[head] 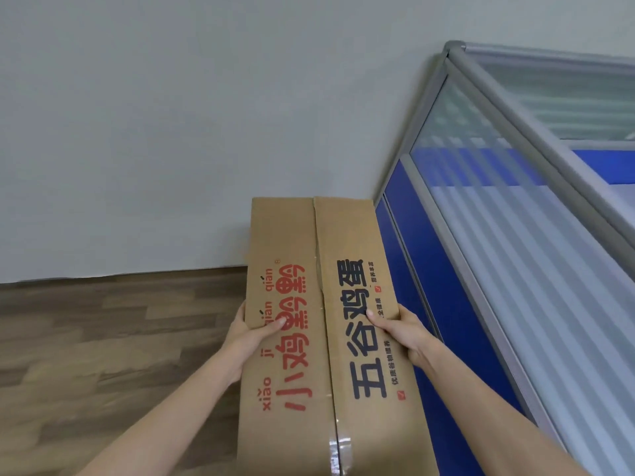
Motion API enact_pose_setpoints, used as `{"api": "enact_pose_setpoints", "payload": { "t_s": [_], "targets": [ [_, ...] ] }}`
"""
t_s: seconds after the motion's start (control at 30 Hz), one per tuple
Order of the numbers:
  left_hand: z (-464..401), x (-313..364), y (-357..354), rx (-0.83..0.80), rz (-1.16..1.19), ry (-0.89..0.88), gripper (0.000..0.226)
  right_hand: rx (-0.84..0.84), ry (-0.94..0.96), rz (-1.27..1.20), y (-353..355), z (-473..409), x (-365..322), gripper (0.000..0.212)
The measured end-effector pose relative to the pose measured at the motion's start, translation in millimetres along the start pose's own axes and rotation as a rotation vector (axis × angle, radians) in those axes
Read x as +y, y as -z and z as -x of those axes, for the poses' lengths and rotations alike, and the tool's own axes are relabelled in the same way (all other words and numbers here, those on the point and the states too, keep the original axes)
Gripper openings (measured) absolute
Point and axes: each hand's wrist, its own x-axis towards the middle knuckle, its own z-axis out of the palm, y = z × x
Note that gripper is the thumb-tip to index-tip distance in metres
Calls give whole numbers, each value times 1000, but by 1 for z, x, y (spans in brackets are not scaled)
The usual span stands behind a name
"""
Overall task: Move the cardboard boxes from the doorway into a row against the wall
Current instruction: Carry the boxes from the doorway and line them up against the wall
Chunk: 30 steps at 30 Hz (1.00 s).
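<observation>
Now we've got one cardboard box (323,321) in both hands, long and taped along its top seam, held out toward the white wall (171,132) in the corner beside the blue partition (429,269). Our left hand (245,333) grips its left edge, thumb on the lid; our right hand (400,329) clasps the right edge the same way. We judge this the placing step. Next we lower it onto the wood floor (86,338), far end snug to the wall. No other boxes show here.
</observation>
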Motion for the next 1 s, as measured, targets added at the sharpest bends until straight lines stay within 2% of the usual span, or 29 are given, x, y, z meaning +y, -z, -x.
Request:
{"api": "enact_pose_setpoints", "payload": {
  "t_s": [0.2,0.37,0.5,0.67,0.83,1.0],
  "targets": [
    [-189,-25,-35,12,-33,35,93,69,-39,21,11,-189,-1,58],
    [-356,-99,-60,52,-84,87,87,98,-66,29,11,-372,70,60],
    [-451,-153,-57,84,-126,111,85,110,-71,38,3,-468,116,61],
    [-517,-195,-62,92,-156,131,83,129,-84,59,0,-538,151,61],
    [-559,-203,-73,66,-185,133,75,188,-107,94,7,-581,161,65],
    [-591,-206,-91,63,-175,116,89,317,-70,169,3,-613,159,82]
  ]
}}
